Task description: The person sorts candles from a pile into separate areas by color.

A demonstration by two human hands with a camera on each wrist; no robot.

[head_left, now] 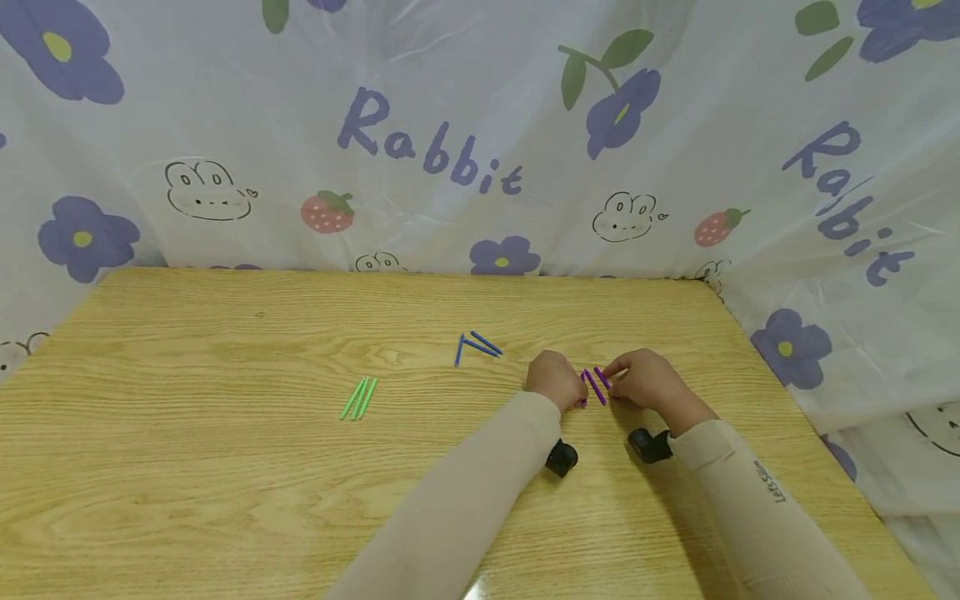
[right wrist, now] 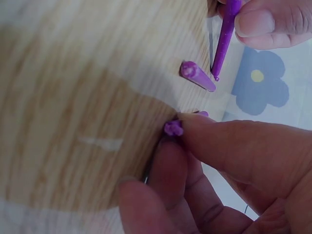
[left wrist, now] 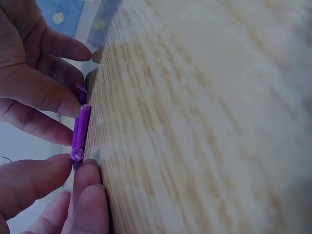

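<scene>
Three thin purple sticks lie close together between the two hands at the right of the table. My left hand (head_left: 555, 379) pinches one purple stick (right wrist: 225, 41) between thumb and finger; it stands tilted in the right wrist view. A second purple stick (head_left: 595, 387) lies on the wood between the hands, touched by neither. My right hand (head_left: 651, 383) pinches the third purple stick (head_left: 602, 377); the right wrist view shows its rough end between thumb and forefinger, the rest mostly hidden by the fingers.
Three blue sticks (head_left: 480, 343) lie loosely near the middle of the wooden table (head_left: 187, 475). Farther left, three green sticks (head_left: 359, 398) lie side by side at a slant. A patterned curtain (head_left: 465, 67) hangs behind the table and along its right side.
</scene>
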